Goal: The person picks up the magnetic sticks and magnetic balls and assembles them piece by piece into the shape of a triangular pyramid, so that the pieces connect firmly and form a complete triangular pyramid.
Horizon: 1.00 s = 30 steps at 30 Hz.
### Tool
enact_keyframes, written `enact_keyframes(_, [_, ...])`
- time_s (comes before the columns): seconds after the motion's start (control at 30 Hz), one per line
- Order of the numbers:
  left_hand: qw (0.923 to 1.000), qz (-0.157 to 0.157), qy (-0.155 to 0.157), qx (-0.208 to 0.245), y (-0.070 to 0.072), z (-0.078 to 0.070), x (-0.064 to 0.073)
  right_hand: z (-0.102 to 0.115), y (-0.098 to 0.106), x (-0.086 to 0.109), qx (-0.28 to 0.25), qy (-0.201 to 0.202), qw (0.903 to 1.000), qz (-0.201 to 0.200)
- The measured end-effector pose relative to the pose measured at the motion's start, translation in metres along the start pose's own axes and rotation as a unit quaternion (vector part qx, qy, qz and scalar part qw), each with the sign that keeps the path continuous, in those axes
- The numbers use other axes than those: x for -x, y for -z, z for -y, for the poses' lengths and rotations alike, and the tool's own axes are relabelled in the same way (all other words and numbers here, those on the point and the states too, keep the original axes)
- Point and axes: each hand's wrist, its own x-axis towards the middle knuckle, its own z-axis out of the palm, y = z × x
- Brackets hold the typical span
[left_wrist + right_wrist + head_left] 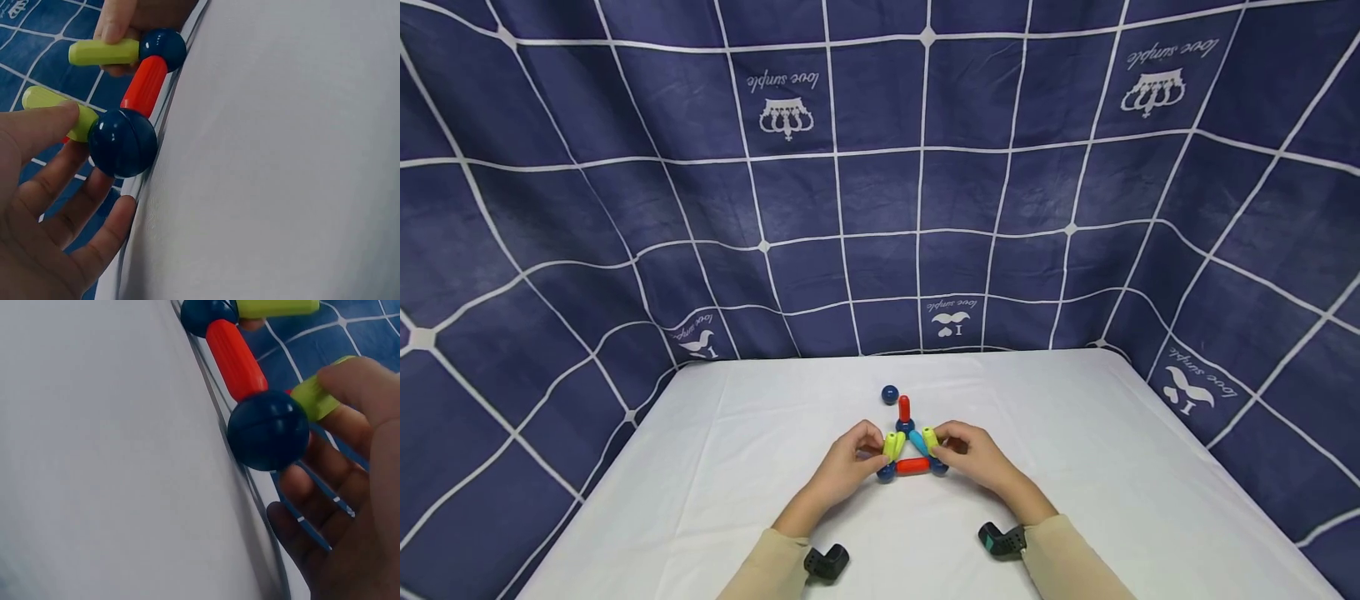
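Note:
A triangle of magnetic rods and dark blue balls sits mid-table. Its front side is a red rod (913, 466) between the left ball (886, 473) and the right ball (938, 467). A light blue rod (917, 442) and a yellow-green rod (899, 445) run back to the rear ball (906, 427), which carries an upright red rod (904, 407). My left hand (844, 467) pinches an upright yellow-green rod (47, 103) on the left ball. With thumb and fingers, my right hand (979, 457) pinches the matching yellow-green rod (315, 400) on the right ball.
A loose dark blue ball (890, 394) lies behind the triangle, just left of the upright red rod. White cloth covers the table (760, 400). Navy checked curtains (880, 192) rise behind the table and along both sides.

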Motion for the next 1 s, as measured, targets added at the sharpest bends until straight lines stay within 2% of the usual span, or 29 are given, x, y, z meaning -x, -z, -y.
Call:
enact_keyframes(0.13, [0.9996, -0.016, -0.012, -0.018, -0.003, 0.0, 0.0, 0.0, -0.005, 0.0, 0.01, 0.009, 0.9998, -0.015])
enact_keyframes(0.57, [0.9962, -0.071, 0.001, -0.05, -0.013, -0.004, -0.001, 0.003, -0.012, -0.002, 0.054, 0.025, 0.9978, -0.03])
enact_keyframes(1.0, [0.9949, -0.08, 0.022, -0.057, -0.017, -0.006, 0.0, 0.005, -0.015, -0.002, 0.07, 0.023, 0.9962, -0.045])
